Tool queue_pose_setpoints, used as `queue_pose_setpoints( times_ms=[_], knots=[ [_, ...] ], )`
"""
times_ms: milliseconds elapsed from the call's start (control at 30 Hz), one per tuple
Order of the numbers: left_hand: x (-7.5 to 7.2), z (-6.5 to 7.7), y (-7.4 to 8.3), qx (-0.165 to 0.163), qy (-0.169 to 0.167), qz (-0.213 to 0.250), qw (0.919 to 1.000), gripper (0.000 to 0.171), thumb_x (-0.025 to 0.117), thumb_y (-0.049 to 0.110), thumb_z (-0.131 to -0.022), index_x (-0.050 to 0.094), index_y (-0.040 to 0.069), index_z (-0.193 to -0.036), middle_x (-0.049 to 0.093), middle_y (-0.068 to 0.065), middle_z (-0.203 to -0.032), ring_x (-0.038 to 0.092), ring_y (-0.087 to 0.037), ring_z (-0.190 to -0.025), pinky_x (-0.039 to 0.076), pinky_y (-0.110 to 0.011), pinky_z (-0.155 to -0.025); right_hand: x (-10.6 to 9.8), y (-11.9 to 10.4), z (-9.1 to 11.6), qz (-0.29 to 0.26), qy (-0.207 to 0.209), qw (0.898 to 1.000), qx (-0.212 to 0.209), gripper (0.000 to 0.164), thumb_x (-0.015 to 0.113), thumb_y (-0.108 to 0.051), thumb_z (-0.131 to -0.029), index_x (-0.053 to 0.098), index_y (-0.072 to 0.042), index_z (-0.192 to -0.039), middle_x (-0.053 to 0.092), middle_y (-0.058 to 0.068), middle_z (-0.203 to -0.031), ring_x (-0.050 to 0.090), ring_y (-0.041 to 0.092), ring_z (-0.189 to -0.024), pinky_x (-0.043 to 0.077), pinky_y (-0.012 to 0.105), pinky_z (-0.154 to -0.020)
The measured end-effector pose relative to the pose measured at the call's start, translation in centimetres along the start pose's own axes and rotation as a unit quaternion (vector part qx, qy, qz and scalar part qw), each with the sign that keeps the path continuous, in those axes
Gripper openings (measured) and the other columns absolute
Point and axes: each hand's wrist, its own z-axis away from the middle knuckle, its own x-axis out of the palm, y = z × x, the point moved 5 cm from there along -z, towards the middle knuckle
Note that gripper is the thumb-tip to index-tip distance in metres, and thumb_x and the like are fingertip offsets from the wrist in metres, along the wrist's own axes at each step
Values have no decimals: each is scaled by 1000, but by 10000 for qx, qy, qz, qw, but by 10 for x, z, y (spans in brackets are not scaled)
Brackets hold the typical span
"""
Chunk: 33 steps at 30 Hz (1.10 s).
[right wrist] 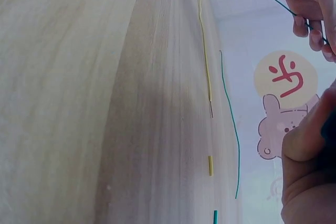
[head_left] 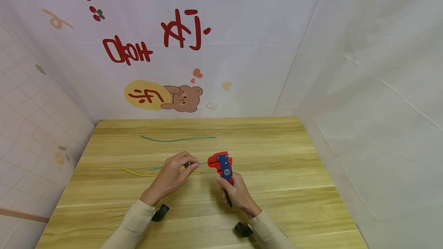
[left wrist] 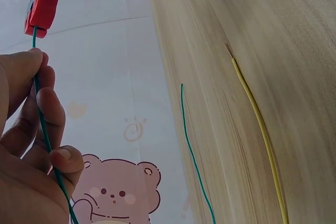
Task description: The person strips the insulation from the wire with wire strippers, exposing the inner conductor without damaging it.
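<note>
In the head view my left hand (head_left: 173, 174) pinches a green wire (left wrist: 44, 129) between thumb and fingertips. The wire runs along the palm, and its far end enters the jaws of a red-and-blue wire stripper (head_left: 226, 166). My right hand (head_left: 239, 195) grips the stripper by its handles, above the table. A yellow wire (left wrist: 261, 124) lies below the left hand, bare copper strands showing at one end. Farther back on the table is a second green wire (head_left: 173, 140). How the jaws hold the wire end cannot be seen clearly.
Short cut bits lie on the wooden table (head_left: 294, 203): a yellow piece (right wrist: 211, 166) and a green piece (right wrist: 215, 217). Black curved parts (head_left: 160, 213) sit by both wrists. A printed cloth wall (head_left: 242, 49) stands behind the table, with more cloth at both sides.
</note>
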Motion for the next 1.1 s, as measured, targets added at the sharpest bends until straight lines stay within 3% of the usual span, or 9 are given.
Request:
queue_pose_setpoints(
  times_ms=[167,233,500,800,1100],
  knots=[
    [-1,0,1,12,-9,-67,10000,14,81,9,-105,82,24,-105,76,9,-102,61,-1,-84,55,-25,-73,1,1,-1,-154,-145,9998,-56,39,58,-16,-118,56,22,-112,61,8,-65,63,7,-51,58,32,-49],
    [-1,0,1,7,-16,-107,9999,13,81,11,-105,82,24,-105,76,9,-103,61,-1,-84,55,-25,-73,0,1,-1,-169,-173,9997,-80,38,58,-16,-117,56,22,-114,63,6,-68,66,8,-53,60,34,-51],
    [-1,-1,2,85,39,-280,9996,11,81,11,-106,83,21,-105,76,8,-102,61,-1,-84,55,-25,-73,1,3,-1,-210,-256,9994,-138,36,57,-14,-118,58,22,-120,66,37,-78,71,10,-60,64,35,-59],
    [-1,-2,6,166,77,-445,9988,8,81,10,-105,84,18,-104,77,5,-101,66,-4,-85,59,-26,-75,3,4,-2,-51,-391,9992,-83,35,57,-15,-118,60,20,-121,70,36,-80,74,11,-62,65,36,-63],
    [-1,-3,7,94,-10,-326,9994,8,80,12,-106,86,18,-105,77,6,-102,68,-5,-88,59,-25,-75,4,6,-1,-160,-595,9981,-19,32,53,-9,-118,57,23,-117,67,39,-79,73,15,-60,65,37,-62]
  ],
)
